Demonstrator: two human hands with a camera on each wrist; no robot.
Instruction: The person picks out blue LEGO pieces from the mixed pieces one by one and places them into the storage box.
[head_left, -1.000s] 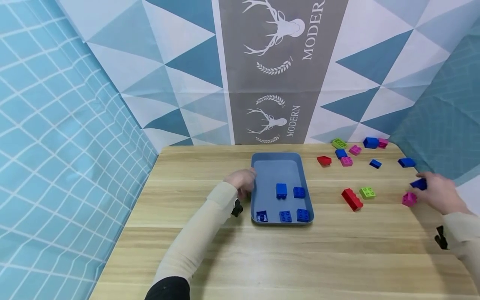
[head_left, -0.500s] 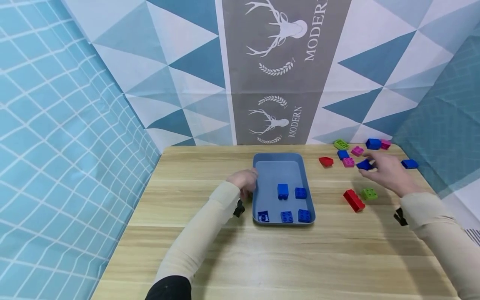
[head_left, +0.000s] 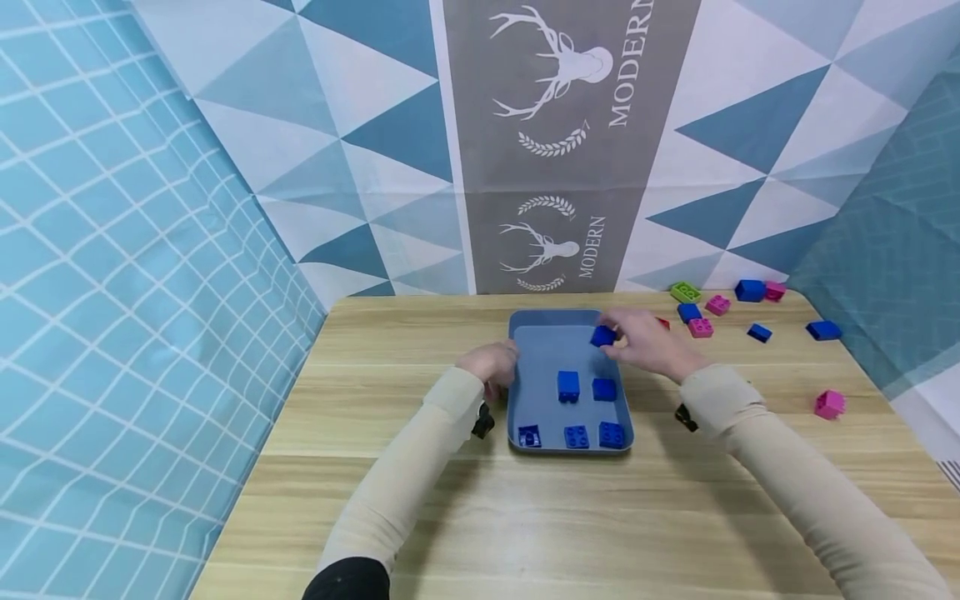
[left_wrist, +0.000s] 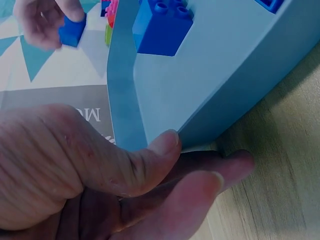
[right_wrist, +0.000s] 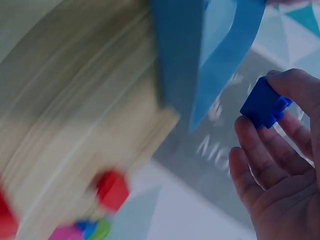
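My right hand pinches a blue toy brick between thumb and fingers, over the far right part of the blue-grey tray. The right wrist view shows studs on this brick. At the tray's left side, my left hand holds the edge, its thumb at the rim and a finger along the outer wall. Several blue bricks lie inside the tray, among them a taller one near the middle and another in the near right corner.
Right of the tray lie loose bricks: lime green, pink, blue and a pink one near the right edge. A red brick is mostly hidden behind the right hand. Patterned cloth hangs behind the wooden table.
My right hand has carried the blue brick leftward from the table's right edge, past the loose bricks, to above the tray. The left hand has stayed at the tray's left edge.
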